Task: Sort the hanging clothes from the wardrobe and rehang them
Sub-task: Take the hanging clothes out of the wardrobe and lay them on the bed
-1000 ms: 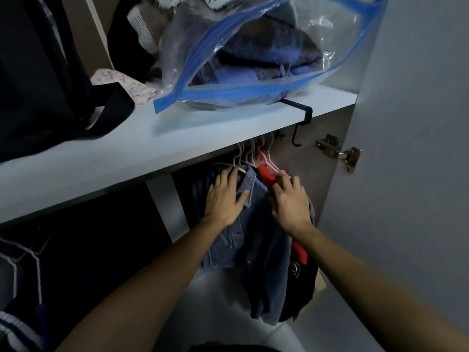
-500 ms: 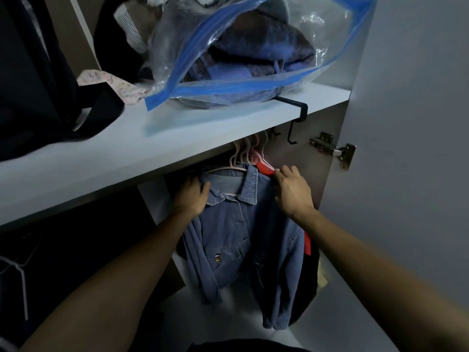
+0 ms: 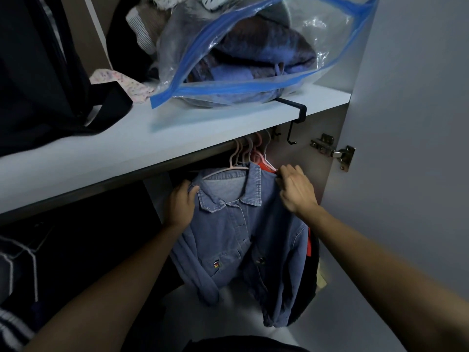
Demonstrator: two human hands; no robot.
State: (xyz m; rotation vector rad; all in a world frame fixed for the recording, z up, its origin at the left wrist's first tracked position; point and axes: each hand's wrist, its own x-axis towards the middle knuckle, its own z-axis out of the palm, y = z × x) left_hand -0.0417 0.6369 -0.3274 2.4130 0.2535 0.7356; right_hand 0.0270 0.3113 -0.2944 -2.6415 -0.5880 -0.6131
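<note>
A blue denim shirt (image 3: 243, 240) hangs on a pale pink hanger (image 3: 228, 170) from the rail under the white shelf (image 3: 177, 138), its front turned toward me. My left hand (image 3: 180, 204) grips the shirt's left shoulder. My right hand (image 3: 295, 190) pinches its right shoulder near the collar. Behind the shirt hang a red garment (image 3: 308, 246) and a dark one (image 3: 313, 280), mostly hidden. Several more pale hangers (image 3: 256, 148) crowd the rail at the right.
A clear zip bag with blue trim (image 3: 243, 54) full of folded clothes and a black bag (image 3: 38, 80) lie on the shelf. A black hook (image 3: 294, 123) clips to the shelf edge. The open door (image 3: 411, 148) and its hinge (image 3: 335, 152) stand right. Dark clothes (image 3: 20, 262) hang left.
My left hand slid left along the denim shirt to its shoulder, spreading it from side-on to facing me. My right hand stayed at the right shoulder.
</note>
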